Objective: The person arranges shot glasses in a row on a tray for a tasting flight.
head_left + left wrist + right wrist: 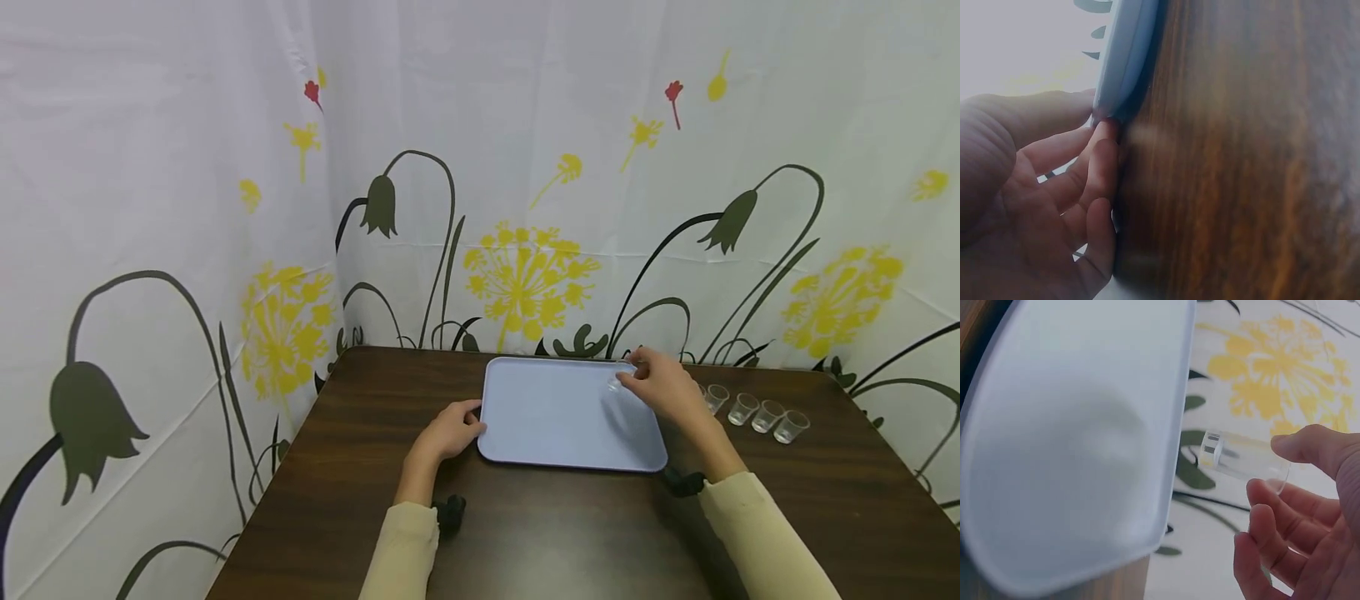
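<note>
A light blue rectangular tray (547,417) lies on the dark wooden table. At its left edge, my left hand (448,430) pinches the rim between thumb and fingertips, as the left wrist view shows close up. Over the tray's far right part, my right hand (666,388) holds a small clear shot glass (1241,456) near its mouth, between thumb and fingers. In the right wrist view the glass is apart from the tray, its thick base pointing away from the fingers. No other thing stands on the tray.
Several more clear shot glasses (768,416) stand in a slanting row to the right of the tray; one is partly hidden behind my right hand. A white curtain (480,125) with printed flowers hangs behind the table (360,408) and along its left side.
</note>
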Demonstrator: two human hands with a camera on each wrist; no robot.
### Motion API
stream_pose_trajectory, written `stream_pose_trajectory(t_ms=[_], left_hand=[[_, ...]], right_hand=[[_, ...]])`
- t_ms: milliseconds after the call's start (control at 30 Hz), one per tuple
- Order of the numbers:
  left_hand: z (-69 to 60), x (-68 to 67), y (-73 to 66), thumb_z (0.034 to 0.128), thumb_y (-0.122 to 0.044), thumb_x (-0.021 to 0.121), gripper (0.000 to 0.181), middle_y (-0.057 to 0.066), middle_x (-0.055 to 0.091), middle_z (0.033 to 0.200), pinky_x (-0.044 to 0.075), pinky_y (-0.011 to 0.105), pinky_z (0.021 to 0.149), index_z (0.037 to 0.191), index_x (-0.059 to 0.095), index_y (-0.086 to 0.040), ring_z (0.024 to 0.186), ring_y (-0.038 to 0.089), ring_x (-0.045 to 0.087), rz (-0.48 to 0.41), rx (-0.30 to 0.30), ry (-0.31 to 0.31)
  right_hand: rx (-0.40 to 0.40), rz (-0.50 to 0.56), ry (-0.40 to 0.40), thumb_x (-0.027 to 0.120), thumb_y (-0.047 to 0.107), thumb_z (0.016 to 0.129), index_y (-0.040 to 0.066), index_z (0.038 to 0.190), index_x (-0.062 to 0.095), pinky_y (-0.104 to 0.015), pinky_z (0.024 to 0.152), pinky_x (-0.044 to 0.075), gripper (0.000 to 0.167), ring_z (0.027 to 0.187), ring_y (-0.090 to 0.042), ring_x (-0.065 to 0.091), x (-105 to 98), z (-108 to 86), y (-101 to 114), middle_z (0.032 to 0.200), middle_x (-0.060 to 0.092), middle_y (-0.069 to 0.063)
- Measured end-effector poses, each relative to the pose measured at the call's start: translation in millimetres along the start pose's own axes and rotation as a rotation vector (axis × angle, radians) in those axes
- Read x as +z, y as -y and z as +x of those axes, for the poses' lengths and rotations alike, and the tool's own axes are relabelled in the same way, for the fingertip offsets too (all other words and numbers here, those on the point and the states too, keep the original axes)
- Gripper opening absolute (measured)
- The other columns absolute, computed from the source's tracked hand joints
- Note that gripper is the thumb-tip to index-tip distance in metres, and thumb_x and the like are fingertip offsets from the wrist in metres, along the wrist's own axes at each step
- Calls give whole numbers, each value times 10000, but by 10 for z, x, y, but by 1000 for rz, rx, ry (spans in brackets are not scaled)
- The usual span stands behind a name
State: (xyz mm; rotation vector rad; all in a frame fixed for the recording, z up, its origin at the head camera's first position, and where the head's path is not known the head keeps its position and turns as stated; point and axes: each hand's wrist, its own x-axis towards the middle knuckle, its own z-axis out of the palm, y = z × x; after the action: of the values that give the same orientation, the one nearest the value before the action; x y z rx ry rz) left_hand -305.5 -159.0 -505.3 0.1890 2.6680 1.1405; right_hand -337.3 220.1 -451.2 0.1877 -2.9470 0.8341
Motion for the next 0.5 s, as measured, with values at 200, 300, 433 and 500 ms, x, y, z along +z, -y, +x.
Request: stream_pose_trajectory(t_ms=[200,300,433,500], left_hand=[[7,-7,5,1037,-155,681,551,71,645,996,437,317,750,1545,546,10,839,178,556,-8,11,1],[2,1,-1,1038,-151,676,555,64,642,986,428,306,742,1549,540,15,824,170,546,-10,15,0],[-7,-2,-3,1037,-155,674,558,56,629,975,415,297,728,1552,540,11,802,163,530,-11,11,4],[-16,-19,-16,1037,-157,672,559,56,622,978,411,300,726,1554,538,9,802,165,526,-5,7,5]], right_hand=[[-24,17,7,709,406,1015,77,1374,667,-400,690,526,489,891,-272,703,150,61,156,1120,770,-146],[-30,27,17,714,408,1008,84,1369,677,-411,700,527,487,890,-269,701,236,86,250,1107,772,-127],[-42,34,37,726,405,999,100,1346,694,-405,699,524,463,876,-244,698,357,111,377,1084,779,-96],[-60,44,43,735,400,993,97,1335,702,-397,700,526,458,857,-232,697,417,130,441,1067,783,-86]])
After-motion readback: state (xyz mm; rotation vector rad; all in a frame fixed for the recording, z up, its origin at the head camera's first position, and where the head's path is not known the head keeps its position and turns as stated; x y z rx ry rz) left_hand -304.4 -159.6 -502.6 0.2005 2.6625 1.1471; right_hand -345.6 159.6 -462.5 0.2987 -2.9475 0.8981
